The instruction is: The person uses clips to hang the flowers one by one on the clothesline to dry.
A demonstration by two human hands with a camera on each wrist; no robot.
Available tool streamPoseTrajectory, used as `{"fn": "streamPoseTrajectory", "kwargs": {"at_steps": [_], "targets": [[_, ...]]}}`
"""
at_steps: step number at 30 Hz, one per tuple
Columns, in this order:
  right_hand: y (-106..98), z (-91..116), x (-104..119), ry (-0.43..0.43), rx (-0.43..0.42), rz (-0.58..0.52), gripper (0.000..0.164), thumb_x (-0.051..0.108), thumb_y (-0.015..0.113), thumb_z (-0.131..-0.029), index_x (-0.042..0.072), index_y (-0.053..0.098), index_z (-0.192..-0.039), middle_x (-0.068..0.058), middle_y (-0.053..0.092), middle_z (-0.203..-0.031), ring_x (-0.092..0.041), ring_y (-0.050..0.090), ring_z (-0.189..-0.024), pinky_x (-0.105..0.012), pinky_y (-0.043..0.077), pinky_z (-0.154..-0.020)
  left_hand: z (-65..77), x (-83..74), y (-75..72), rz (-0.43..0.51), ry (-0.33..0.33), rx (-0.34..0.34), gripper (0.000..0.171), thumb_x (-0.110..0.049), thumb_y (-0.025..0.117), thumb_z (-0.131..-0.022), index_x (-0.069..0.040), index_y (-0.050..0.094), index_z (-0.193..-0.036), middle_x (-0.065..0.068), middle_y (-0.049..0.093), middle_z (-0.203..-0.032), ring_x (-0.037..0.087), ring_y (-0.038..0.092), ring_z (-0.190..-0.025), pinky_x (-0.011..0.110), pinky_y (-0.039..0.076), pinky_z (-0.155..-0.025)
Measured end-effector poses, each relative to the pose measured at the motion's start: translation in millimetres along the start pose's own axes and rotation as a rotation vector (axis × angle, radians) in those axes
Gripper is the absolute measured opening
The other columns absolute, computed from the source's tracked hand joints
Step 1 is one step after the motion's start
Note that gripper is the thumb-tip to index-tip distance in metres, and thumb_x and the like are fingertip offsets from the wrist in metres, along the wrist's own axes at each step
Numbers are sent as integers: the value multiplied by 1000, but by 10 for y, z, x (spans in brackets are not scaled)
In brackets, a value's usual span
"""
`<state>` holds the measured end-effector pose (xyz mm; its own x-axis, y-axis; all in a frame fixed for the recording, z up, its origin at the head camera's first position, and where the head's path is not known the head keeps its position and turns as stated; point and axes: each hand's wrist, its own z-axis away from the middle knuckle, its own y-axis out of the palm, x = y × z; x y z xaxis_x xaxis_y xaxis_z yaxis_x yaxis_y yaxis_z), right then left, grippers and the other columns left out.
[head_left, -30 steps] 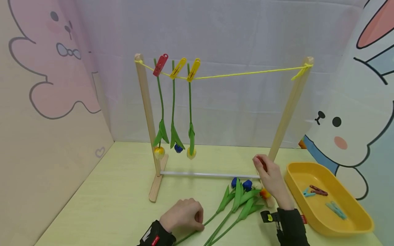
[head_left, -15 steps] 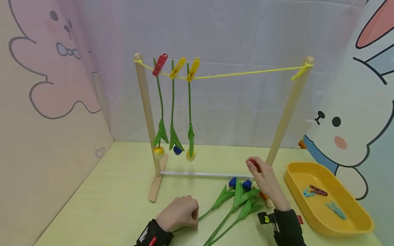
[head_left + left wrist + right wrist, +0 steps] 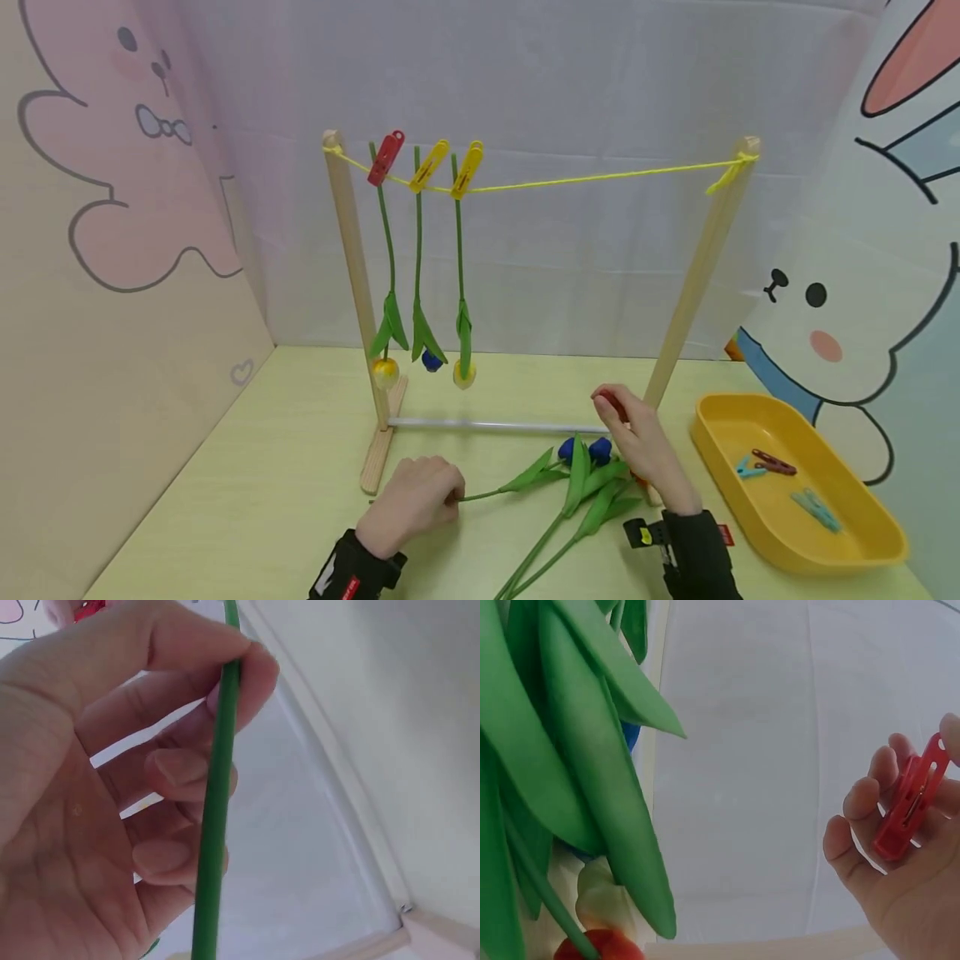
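Observation:
My left hand (image 3: 416,504) pinches the green stem (image 3: 216,802) of a tulip with thumb and forefinger, near the middle front of the table. That tulip's leaves (image 3: 534,471) reach toward the pile of tulips (image 3: 592,500), where blue heads show. My right hand (image 3: 637,437) is raised over the heads of the pile, holding a red clothespin (image 3: 911,810), plain in the right wrist view. Three tulips hang heads down from a yellow string (image 3: 585,179), one under a red clothespin (image 3: 386,158) and two under yellow clothespins (image 3: 429,167).
A wooden frame with a left post (image 3: 352,250) and a right post (image 3: 697,275) carries the string; a white bar (image 3: 487,426) joins them low down. At the right, a yellow tray (image 3: 855,560) holds several clothespins (image 3: 775,463). Cartoon-printed walls close in both sides.
The left hand has shifted left and slightly farther from me, drawing the tulip's stem away from the pile. The right hand has moved a little to the left with the clothespin.

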<state>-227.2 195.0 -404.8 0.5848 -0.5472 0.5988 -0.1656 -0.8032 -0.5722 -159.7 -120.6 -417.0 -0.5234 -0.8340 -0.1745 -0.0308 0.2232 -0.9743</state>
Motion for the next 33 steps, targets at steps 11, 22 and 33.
{"fn": "streamPoseTrajectory", "kwargs": {"at_steps": [11,22,33], "targets": [[125,-7,154,-160,-88,-16,15,-4,53,-100,-1,67,-105,6,46,-76,-1,37,-72,-20,30,-69,38,-31,-130,-273,-44,-383,24,-3,76,-60,-23,65,-54,-10,52,-53,6,37,-49,19,17,-47],[411,60,527,-327,66,41,12,3,64,-95,11,69,-102,3,61,-81,0,46,-71,-18,42,-64,83,-75,-271,-417,6,-553,15,-18,81,-62,-30,72,-61,-15,60,-59,12,43,-60,25,33,-61],[711,77,849,-542,-13,240,22,21,84,-80,15,75,-98,6,52,-69,-4,43,-61,-17,32,-64,28,-197,-338,-440,107,-726,15,-21,87,-61,-27,77,-72,-11,66,-70,19,47,-78,33,33,-75]]}}
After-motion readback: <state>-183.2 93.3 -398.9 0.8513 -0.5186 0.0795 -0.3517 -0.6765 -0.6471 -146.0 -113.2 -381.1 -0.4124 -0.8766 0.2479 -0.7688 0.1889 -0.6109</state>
